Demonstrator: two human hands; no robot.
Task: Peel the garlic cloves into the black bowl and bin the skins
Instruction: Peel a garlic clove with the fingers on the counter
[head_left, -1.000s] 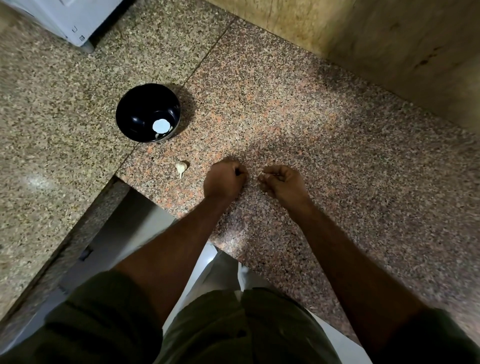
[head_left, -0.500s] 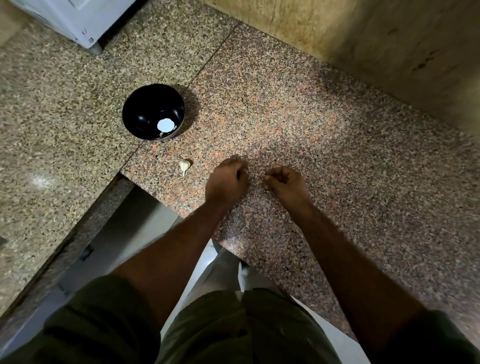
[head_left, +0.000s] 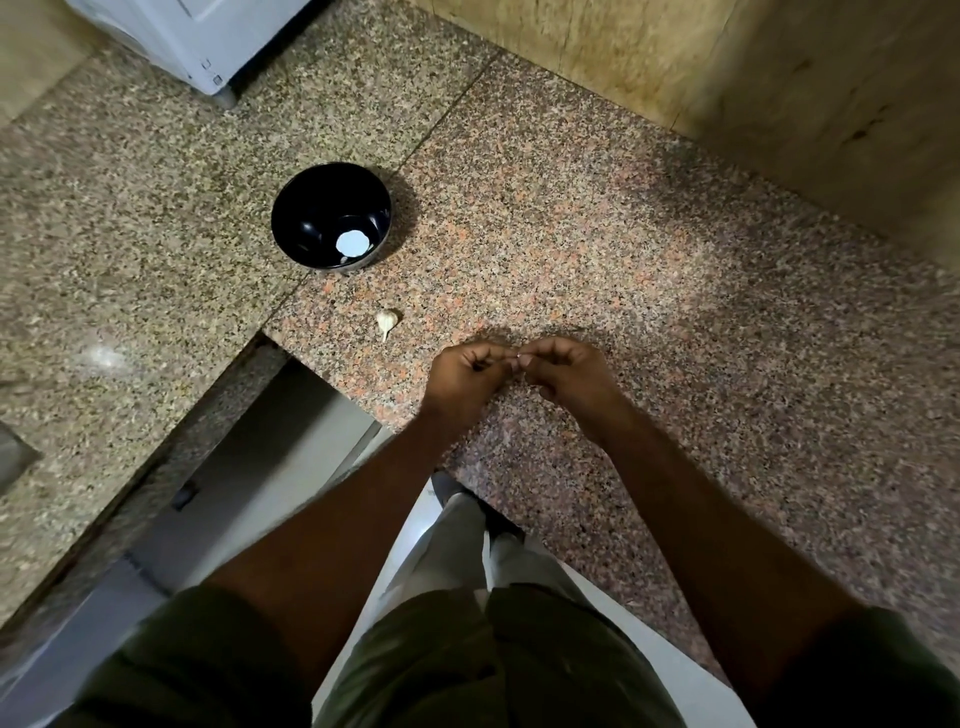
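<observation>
Your left hand (head_left: 462, 376) and right hand (head_left: 563, 371) meet fingertip to fingertip over the granite counter (head_left: 649, 291), curled and pinching something small and pale, probably a garlic clove. It's light, with brittle, papery skin; nip at the tip. A spare clove (head_left: 387, 321) lies near the black bowl (head_left: 296, 218).

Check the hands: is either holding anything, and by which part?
Both hands, left hand and right hand, pinch a small pale bit between their fingertips; too hidden to tell what it is or which part.
</observation>
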